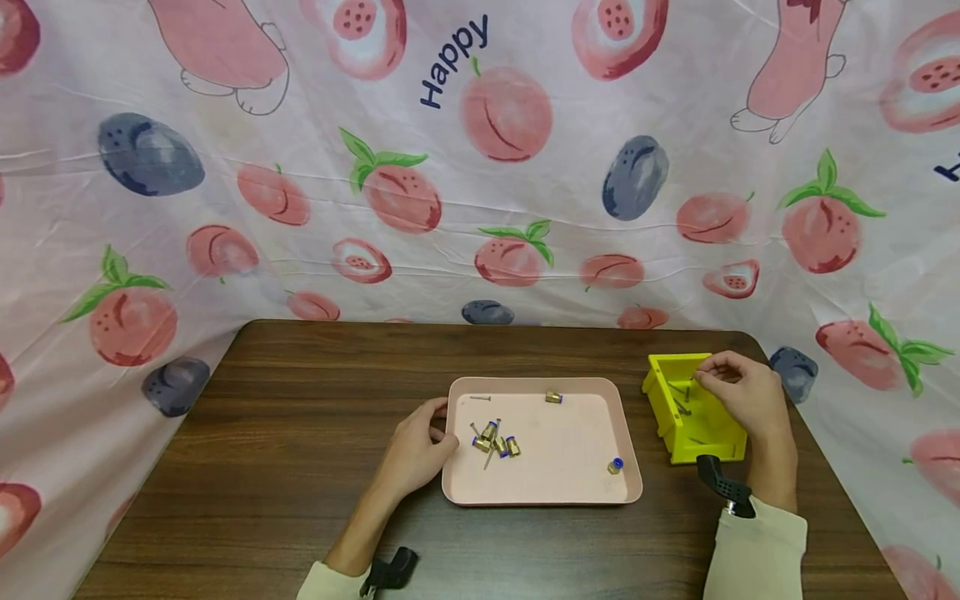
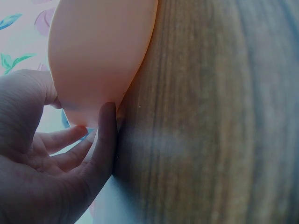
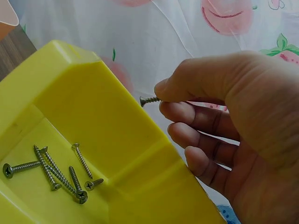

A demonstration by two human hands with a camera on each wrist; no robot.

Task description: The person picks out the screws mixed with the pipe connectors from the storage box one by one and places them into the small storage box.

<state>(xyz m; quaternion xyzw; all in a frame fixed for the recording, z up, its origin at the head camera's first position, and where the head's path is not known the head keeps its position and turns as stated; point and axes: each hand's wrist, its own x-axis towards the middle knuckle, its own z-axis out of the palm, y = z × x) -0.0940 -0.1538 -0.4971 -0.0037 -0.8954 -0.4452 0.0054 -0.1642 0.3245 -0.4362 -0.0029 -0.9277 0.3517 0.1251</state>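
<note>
With your right hand, you are pinching a cross-head screw between thumb and forefinger, its flared head showing just beside the rim of the yellow plastic bin; whether the two are touching, you cannot tell. Your other right fingers are bending loosely beneath. Inside the bin, several loose screws are lying on the floor, some crossing one another, others lying near them.

With your left hand, you are grasping the left edge of the pale pink tray — your thumb is sitting at the rim and your fingers are bearing on the outer wall. The tray is resting flat on the wood-grain counter, to the left of the bin and apart from it. Within it, brass fittings with blue collars are clustering left of centre, with a few screws lying among them. One fitting is lying near the far rim, another near the right rim — and a single screw is lying by the far left corner.
</note>
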